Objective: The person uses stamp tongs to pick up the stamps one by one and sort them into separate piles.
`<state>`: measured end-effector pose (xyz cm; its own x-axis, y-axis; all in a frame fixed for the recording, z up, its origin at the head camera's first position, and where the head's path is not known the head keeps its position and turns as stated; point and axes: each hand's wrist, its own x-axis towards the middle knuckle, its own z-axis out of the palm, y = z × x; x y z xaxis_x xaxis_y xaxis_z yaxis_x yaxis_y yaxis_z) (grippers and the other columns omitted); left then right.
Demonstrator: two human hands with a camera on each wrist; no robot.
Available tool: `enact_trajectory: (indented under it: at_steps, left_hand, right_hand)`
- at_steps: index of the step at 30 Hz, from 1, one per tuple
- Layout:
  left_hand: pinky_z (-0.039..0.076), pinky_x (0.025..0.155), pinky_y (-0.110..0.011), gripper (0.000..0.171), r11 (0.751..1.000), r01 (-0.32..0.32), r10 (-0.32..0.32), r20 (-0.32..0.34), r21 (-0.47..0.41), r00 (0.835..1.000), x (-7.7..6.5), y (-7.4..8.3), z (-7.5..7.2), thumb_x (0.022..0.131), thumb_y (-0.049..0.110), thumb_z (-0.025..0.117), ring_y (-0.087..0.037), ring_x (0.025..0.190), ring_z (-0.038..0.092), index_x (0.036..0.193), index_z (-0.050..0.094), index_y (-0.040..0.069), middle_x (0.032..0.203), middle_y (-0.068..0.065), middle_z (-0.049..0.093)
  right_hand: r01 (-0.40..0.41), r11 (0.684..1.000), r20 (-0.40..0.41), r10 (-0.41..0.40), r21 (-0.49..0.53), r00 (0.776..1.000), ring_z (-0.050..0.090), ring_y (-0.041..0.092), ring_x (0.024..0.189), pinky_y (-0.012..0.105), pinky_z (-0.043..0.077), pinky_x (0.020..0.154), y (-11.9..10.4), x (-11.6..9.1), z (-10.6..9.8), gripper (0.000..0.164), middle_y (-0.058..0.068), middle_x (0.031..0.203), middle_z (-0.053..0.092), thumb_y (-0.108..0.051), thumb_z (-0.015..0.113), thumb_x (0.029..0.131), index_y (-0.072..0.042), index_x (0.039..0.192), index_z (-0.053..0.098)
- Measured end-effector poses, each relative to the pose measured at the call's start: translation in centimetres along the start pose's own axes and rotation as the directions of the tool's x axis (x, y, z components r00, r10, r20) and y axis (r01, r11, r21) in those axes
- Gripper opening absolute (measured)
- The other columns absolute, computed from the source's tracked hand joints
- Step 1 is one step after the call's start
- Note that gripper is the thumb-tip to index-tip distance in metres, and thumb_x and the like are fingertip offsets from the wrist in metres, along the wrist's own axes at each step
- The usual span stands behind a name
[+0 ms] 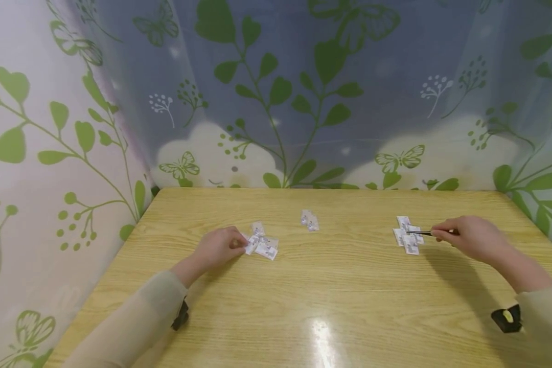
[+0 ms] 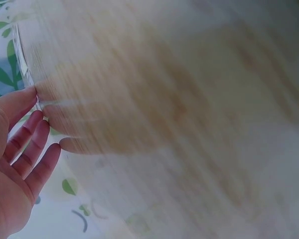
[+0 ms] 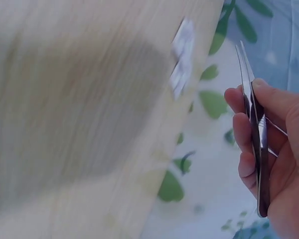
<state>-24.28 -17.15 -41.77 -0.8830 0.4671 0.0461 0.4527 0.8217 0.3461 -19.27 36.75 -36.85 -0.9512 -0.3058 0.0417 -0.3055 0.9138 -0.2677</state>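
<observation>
My left hand (image 1: 218, 249) is at the left cluster of small white printed packets (image 1: 267, 248), its thumb and index finger pinching the edge of one. Seen from the left wrist, the other fingers of that hand (image 2: 27, 149) are spread and slightly bent beside the tabletop. My right hand (image 1: 476, 237) grips a pair of dark-handled metal tweezers (image 3: 259, 144), whose tips are slightly apart in the right wrist view. In the head view those tips overlap the right cluster of similar overlapping packets (image 1: 411, 248).
Two more packets (image 1: 310, 221) lie overlapping near the middle back of the wooden table (image 1: 303, 286). A leaf-and-butterfly patterned curtain (image 1: 276, 102) hangs behind the table and along its sides. Dark wrist straps show at both sleeves.
</observation>
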Motion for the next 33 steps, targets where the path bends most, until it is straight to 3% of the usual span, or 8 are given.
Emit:
enact_trajectory:
  at_steps: [6,9,14,22,33]
  left_hand:
    - [0.051,0.073,-0.032,0.013,1.000,0.016,-0.016,0.008,0.002,1.000,0.0,0.0,0.0,0.087,0.022,0.074,-0.011,0.081,0.061,0.098,0.075,0.017,0.094,0.006,0.065]
    - [0.051,0.073,-0.032,0.013,1.000,0.011,-0.011,0.011,0.004,1.000,0.0,0.0,-0.1,0.087,0.022,0.074,-0.011,0.082,0.062,0.099,0.075,0.016,0.094,0.006,0.065]
    - [0.051,0.075,-0.033,0.013,1.000,0.008,-0.008,0.014,0.001,1.000,-0.1,0.1,-0.2,0.087,0.022,0.073,-0.012,0.083,0.062,0.099,0.075,0.015,0.094,0.005,0.065]
    - [0.052,0.076,-0.033,0.013,1.000,-0.012,0.012,0.001,0.020,1.000,0.0,-0.1,0.0,0.087,0.022,0.074,-0.012,0.083,0.063,0.098,0.075,0.016,0.094,0.006,0.065]
    - [0.051,0.070,-0.028,0.010,0.997,-0.063,0.064,-0.014,0.034,0.998,-0.3,0.0,-0.2,0.086,0.019,0.074,-0.011,0.078,0.062,0.094,0.076,0.014,0.094,0.004,0.065]
  right_hand:
    - [0.069,0.996,-0.020,-0.068,0.060,0.997,0.049,0.011,0.063,0.032,0.039,0.057,-3.4,2.0,0.7,0.025,0.013,0.094,0.071,-0.018,0.064,0.094,0.002,0.108,0.072]
    - [0.094,0.989,0.001,-0.095,0.117,0.995,0.051,0.009,0.063,0.031,0.038,0.057,-5.4,3.2,1.5,0.025,0.015,0.099,0.071,-0.016,0.064,0.094,0.002,0.110,0.071]
    - [0.157,0.971,0.022,-0.164,0.180,0.986,0.060,0.010,0.067,0.032,0.045,0.057,-9.3,5.7,3.6,0.027,0.003,0.090,0.071,-0.018,0.062,0.096,0.001,0.112,0.071]
    - [0.263,0.948,0.024,-0.271,0.177,0.962,0.064,0.011,0.071,0.035,0.052,0.065,-15.8,9.8,6.9,0.021,-0.004,0.084,0.071,-0.021,0.062,0.096,-0.007,0.106,0.075]
    - [0.253,0.953,0.046,-0.264,0.165,0.963,0.054,0.008,0.067,0.032,0.047,0.068,-21.6,14.1,9.1,0.018,-0.006,0.083,0.070,-0.024,0.062,0.096,-0.014,0.097,0.077]
